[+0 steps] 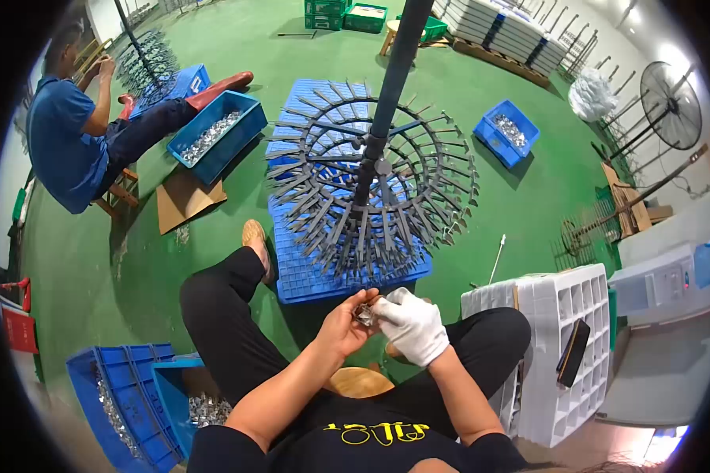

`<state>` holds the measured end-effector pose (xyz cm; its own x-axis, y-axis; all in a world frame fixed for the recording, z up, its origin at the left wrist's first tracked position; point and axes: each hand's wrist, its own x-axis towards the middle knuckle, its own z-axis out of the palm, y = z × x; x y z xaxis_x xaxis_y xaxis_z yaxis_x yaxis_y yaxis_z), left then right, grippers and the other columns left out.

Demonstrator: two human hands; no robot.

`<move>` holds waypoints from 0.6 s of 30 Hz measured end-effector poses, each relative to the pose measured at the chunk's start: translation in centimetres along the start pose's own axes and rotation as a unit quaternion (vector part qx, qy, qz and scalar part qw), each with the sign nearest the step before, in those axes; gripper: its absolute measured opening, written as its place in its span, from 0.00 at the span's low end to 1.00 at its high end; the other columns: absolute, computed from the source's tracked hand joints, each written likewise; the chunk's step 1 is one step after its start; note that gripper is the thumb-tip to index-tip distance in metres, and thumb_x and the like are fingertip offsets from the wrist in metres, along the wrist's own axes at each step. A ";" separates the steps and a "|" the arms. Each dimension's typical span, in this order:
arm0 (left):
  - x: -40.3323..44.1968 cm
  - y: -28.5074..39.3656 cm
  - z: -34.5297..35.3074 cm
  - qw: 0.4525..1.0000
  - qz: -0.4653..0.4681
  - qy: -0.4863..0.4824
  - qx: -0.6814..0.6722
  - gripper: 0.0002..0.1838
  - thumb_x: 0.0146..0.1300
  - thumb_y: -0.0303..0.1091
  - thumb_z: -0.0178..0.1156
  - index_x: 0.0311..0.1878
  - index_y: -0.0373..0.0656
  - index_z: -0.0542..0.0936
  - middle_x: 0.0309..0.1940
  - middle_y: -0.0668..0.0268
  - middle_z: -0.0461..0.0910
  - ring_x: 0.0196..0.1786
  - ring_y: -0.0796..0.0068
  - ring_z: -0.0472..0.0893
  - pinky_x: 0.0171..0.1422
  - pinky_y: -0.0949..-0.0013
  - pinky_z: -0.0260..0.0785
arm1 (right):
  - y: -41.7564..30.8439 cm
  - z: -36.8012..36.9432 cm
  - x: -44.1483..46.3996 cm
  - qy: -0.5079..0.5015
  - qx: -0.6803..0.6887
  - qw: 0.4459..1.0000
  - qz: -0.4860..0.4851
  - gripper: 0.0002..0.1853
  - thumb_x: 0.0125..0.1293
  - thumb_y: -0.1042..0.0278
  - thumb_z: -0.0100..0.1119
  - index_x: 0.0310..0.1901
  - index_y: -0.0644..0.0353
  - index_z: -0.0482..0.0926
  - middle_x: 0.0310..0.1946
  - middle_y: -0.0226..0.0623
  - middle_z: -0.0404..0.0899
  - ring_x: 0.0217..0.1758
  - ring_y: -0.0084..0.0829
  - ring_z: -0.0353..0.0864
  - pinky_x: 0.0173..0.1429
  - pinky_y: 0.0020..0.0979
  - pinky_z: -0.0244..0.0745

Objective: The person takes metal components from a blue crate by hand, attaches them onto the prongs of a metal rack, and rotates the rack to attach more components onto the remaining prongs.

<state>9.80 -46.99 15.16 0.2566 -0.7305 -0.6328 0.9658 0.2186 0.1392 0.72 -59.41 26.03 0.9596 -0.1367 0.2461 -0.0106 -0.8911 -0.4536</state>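
My bare left hand [345, 325] is closed around small shiny metal parts [364, 315], whose exact kind I cannot make out. My right hand [412, 325], in a white glove, meets it with bent fingers pinched at the same parts. Both hands are above my lap, just short of a dark round rack [363, 206] with many flat prongs in rings around an upright pole [398, 71]. That rack stands over blue plastic pallets [292, 276].
At left sits a person [75, 142] beside a blue bin [213, 146] of metal parts. Another blue bin [506, 130] is at right. Blue crates [122, 394] with parts stand by my left leg; a white plastic crate [564, 347] is at my right. A fan [670, 106] stands farther right.
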 end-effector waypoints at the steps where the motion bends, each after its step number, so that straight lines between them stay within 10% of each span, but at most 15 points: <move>1: 0.0 0.1 -0.2 1.000 -0.008 -0.013 0.004 0.15 0.68 0.43 0.55 0.47 0.43 0.81 0.42 0.66 0.83 0.47 0.67 0.81 0.49 0.55 0.76 | 0.0 -0.1 0.1 -0.017 -0.012 1.000 -0.006 0.07 0.54 0.68 0.62 0.36 0.49 0.78 0.28 0.31 0.74 0.30 0.35 0.79 0.30 0.35 0.74; 18: -1.5 1.6 1.3 0.997 0.006 -0.009 0.072 0.14 0.64 0.43 0.62 0.41 0.41 0.81 0.37 0.64 0.81 0.38 0.69 0.82 0.39 0.64 0.79 | 1.0 0.3 -0.1 -0.040 0.222 0.961 0.162 0.10 0.55 0.63 0.65 0.38 0.55 0.84 0.27 0.35 0.75 0.29 0.33 0.77 0.37 0.30 0.73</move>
<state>10.97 -46.34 17.33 0.2666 -0.7403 -0.6172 0.9578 0.1320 0.2553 0.74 -60.13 25.28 0.9448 -0.3265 -0.0278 -0.2082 -0.5324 -0.8205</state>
